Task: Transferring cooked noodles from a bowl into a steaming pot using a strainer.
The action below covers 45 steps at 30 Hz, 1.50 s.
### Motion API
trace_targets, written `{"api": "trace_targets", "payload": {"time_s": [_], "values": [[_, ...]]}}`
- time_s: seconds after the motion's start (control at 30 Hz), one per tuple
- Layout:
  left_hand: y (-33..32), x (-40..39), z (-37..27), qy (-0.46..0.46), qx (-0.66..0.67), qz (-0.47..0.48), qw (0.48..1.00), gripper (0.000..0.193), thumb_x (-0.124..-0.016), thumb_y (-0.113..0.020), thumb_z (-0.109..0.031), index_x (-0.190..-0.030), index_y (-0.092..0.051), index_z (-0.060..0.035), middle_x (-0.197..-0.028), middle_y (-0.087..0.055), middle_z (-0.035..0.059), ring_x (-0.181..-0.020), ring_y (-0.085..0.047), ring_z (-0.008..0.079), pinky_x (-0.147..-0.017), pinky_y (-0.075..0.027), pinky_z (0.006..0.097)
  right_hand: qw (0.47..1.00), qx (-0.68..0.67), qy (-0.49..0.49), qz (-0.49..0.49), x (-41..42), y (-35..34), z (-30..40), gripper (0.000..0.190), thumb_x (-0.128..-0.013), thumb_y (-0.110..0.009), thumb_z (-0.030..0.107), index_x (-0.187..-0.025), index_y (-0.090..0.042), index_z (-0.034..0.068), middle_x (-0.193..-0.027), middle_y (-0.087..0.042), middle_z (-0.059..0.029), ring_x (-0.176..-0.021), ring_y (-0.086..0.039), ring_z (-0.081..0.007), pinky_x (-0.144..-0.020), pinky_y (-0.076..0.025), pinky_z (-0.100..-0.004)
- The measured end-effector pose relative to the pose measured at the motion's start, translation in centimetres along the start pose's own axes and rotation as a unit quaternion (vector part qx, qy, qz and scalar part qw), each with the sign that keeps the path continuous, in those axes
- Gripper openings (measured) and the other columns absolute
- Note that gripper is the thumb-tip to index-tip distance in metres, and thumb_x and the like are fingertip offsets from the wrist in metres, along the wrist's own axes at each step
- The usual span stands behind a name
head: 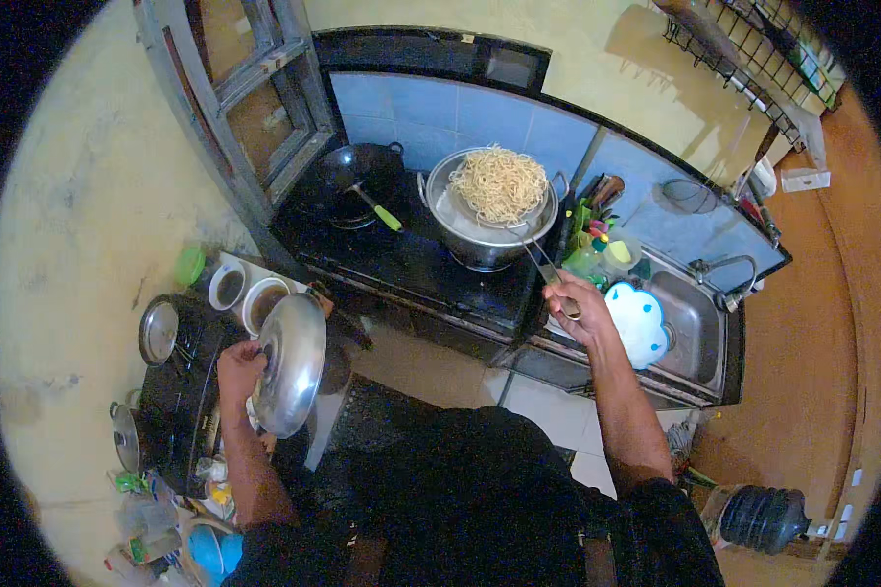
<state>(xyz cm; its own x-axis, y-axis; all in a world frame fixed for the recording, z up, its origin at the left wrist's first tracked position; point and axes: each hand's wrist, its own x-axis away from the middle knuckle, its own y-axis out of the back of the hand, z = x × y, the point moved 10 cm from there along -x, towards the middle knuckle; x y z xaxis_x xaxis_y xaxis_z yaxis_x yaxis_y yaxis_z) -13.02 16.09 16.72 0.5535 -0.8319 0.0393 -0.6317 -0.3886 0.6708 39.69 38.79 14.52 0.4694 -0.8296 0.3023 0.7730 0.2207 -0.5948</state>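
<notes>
My left hand (242, 369) grips a round metal pot lid (291, 367) on its near side, and the lid is tilted almost on edge. In my right hand (580, 304) is the handle of a strainer (545, 265). A heap of pale noodles (501, 183) rests on the strainer, whose bowl is mostly hidden beneath it. Noodles and strainer are above a two-handled metal pot (473, 246) on the black stove top. Whitish liquid or foam shows inside the pot.
Left on the stove, a dark wok (360, 172) holds a green-handled utensil (385, 215). A metal sink (694, 330) with a white, blue-edged tray (637, 323) lies right. Two bowls of dark liquid (264, 302) stand left. A ladder (257, 95) leans behind, and a water jug (763, 517) lies lower right.
</notes>
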Motion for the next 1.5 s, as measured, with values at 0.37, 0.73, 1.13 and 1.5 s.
{"api": "trace_targets", "payload": {"time_s": [0.37,0.73,1.13,1.5], "values": [[-0.9,-1.9,1.8,-0.022,0.022,0.001,1.0,0.028,-0.066,-0.065,-0.004,-0.093,-0.063,0.0055,-0.079,-0.065,0.01,-0.071,-0.061,0.0141,-0.068,-0.049,0.0265,0.999,0.009,-0.005,-0.032,-1.1,-0.4,-1.1,0.021,-0.077,-0.057,0.005,-0.096,-0.05,0.0,-0.074,-0.059,-0.0073,-0.055,-0.053,-0.0119,-0.05,-0.043,-0.0239],[-1.5,-3.9,-7.4,-0.07,-0.086,-0.015,0.994,0.032,-0.066,-0.066,-0.009,-0.094,-0.063,0.0058,-0.08,-0.066,0.0125,-0.072,-0.062,0.0156,-0.069,-0.049,0.0268,0.998,0.031,-0.042,-0.039,-1.3,-0.1,-1.8,0.009,-0.078,-0.055,0.005,-0.086,-0.052,0.003,-0.073,-0.059,-0.006,-0.057,-0.054,-0.0114,-0.049,-0.043,-0.0231],[-3.6,-8.8,-19.1,-0.155,-0.039,0.034,0.987,0.034,-0.068,-0.066,-0.015,-0.098,-0.063,0.001,-0.079,-0.065,0.01,-0.07,-0.059,0.0123,-0.066,-0.047,0.0259,0.997,0.022,-0.056,-0.045,-1.7,0.2,-1.4,0.007,-0.079,-0.055,0.006,-0.084,-0.054,0.002,-0.073,-0.059,-0.0074,-0.058,-0.057,-0.0126,-0.045,-0.044,-0.0215],[-6.1,-9.7,-23.9,-0.208,-0.05,0.059,0.975,0.03,-0.068,-0.066,-0.009,-0.096,-0.064,-0.0004,-0.073,-0.062,0.0038,-0.067,-0.055,0.0091,-0.062,-0.045,0.0246,0.997,0.027,-0.054,-0.038,-2.2,0.7,-1.5,0.008,-0.078,-0.054,0.002,-0.084,-0.052,-0.001,-0.073,-0.059,-0.0109,-0.057,-0.057,-0.0146,-0.045,-0.046,-0.0224]]}}
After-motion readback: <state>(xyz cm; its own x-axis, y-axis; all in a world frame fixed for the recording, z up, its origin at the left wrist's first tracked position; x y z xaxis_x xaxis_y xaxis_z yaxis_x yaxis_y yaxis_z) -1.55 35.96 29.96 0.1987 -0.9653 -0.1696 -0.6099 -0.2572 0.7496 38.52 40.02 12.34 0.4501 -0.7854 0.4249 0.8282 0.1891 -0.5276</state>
